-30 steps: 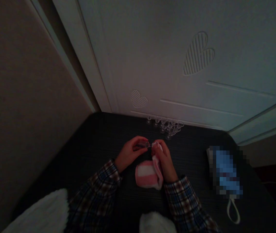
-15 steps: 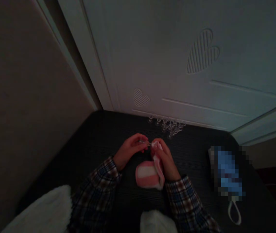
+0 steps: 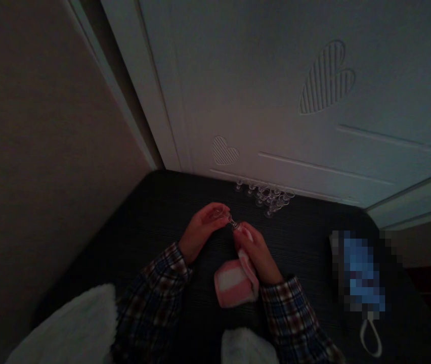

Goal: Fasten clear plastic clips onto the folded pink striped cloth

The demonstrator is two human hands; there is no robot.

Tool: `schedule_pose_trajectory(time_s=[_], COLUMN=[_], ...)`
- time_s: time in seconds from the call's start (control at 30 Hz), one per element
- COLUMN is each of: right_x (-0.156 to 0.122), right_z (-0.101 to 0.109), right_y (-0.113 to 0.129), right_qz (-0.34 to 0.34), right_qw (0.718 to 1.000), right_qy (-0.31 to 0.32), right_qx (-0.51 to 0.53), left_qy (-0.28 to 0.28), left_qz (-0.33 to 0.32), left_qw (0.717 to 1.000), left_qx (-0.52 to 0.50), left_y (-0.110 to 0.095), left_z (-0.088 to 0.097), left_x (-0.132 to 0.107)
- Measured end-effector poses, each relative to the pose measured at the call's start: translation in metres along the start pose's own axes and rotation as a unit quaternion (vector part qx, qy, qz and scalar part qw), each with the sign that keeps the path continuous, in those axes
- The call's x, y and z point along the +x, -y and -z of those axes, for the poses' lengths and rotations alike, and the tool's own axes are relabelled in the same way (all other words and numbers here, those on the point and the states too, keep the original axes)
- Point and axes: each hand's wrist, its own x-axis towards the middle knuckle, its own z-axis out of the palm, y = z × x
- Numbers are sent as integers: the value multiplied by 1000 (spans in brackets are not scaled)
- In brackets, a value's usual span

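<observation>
Pink-and-white cloth (image 3: 234, 285) lies partly on the dark table (image 3: 155, 217), w/ its upper end gathered in the right hand (image 3: 255, 253). That hand is closed round the fold, fingertips pressing the fabric against a small clear piece (image 3: 231, 221). The left hand (image 3: 200, 230) has its fingers curled in, pinching the other end of that piece, so it sits in the air just above the table, between the two hands. Both wrists are in plaid sleeves. Lighting is v. low, so the piece's exact shape can't be told; it looks like glass or clear plastic w/ a narrow stem. More of the same lie in a loose pile (image 3: 266, 194) at the back of the table, right up against the white door panel (image 3: 276, 101). A blurred blue item (image 3: 363, 273) lies well apart to the right, and white fluffy fabric (image 3: 71, 328) shows at the near edge. Risks, as I judge them: the pinch is on a tiny, smooth thing, so a hard push from the cloth could pop it out of the left fingers. It'd be hard to find again on a dark surface in this light. Too much pressure might also snap the thin stem, esp. if it's glass.
</observation>
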Motion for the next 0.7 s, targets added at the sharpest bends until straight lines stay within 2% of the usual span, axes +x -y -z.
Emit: schedule_pose_trajectory(time_s=[0.17, 0.23, 0.4, 0.6, 0.7], right_x=[-1, -1, 1, 6, 5], right_z=[3, 4, 3, 3, 4], right_y=[5, 7, 2, -7, -4], right_qz=[28, 36, 55, 54, 43], right_qw=[996, 996, 997, 990, 988], right_qy=[-87, -86, -35, -127, -131], right_qx=[13, 8, -38, -28, -63], left_qy=[-10, -14, -10, 49, 48], left_qz=[-36, -54, -88, -71, -75], left_qw=[996, 991, 985, 985, 985], left_qx=[84, 118, 151, 150, 151], left_y=[3, 5, 7, 5, 4], left_z=[3, 4, 2, -1, -2], left_x=[4, 5, 5, -1, -2])
